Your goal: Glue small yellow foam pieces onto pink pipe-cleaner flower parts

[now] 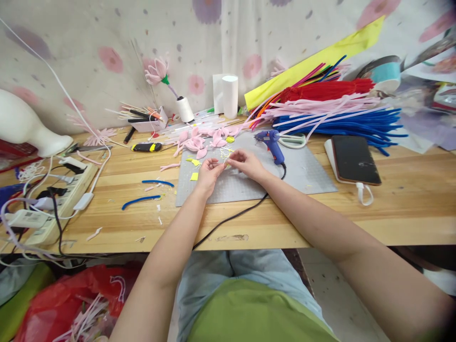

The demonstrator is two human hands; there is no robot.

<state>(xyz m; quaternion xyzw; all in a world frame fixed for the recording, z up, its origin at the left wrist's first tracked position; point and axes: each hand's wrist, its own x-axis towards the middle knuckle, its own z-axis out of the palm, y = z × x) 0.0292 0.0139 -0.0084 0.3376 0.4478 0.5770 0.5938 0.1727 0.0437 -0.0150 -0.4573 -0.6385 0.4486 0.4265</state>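
My left hand [210, 175] and my right hand [245, 164] meet above the grey mat [295, 178]. Both have thumb and fingers pinched together on something tiny between them, too small to make out. Just behind the fingertips lie small pale yellow-white sticks [225, 152]. Pink petal pieces [195, 142] are heaped at the mat's back left, with a yellow scrap [194, 176] left of my left hand. A blue glue gun [272, 145] rests on the mat beyond my right hand, its black cord passing under my right forearm.
Blue, pink and red stem bundles [335, 124] lie at the back right, near white-handled scissors [292, 141]. A black phone-like device [356, 159] sits at right. At left are a power strip [53, 223], a utility knife [146, 147] and two blue stems [140, 200].
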